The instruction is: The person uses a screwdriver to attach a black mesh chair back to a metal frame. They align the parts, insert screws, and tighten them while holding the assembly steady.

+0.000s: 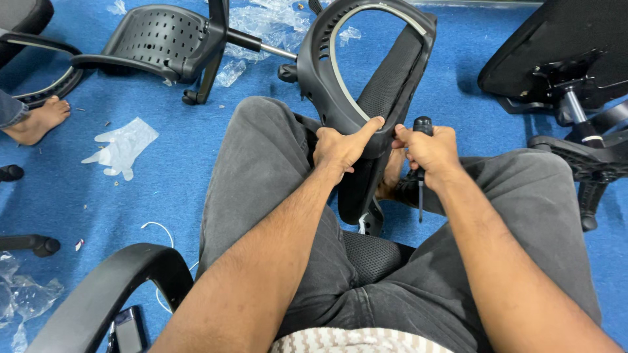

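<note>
Left hand (340,147) is closed around the lower rim of the chair backrest frame (366,72), which stands between the knees. Right hand (428,149), just beside the frame, is clenched on a screwdriver (420,183).

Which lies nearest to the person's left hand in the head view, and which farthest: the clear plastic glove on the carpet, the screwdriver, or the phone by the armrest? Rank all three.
From the left hand:
1. Screwdriver, just to its right, gripped in the right hand.
2. Clear plastic glove, far left on the blue carpet.
3. Phone, bottom left beside the armrest.

Black mesh chair backrest (366,72) upright between the knees, black-handled screwdriver (421,163) beside it.
</note>
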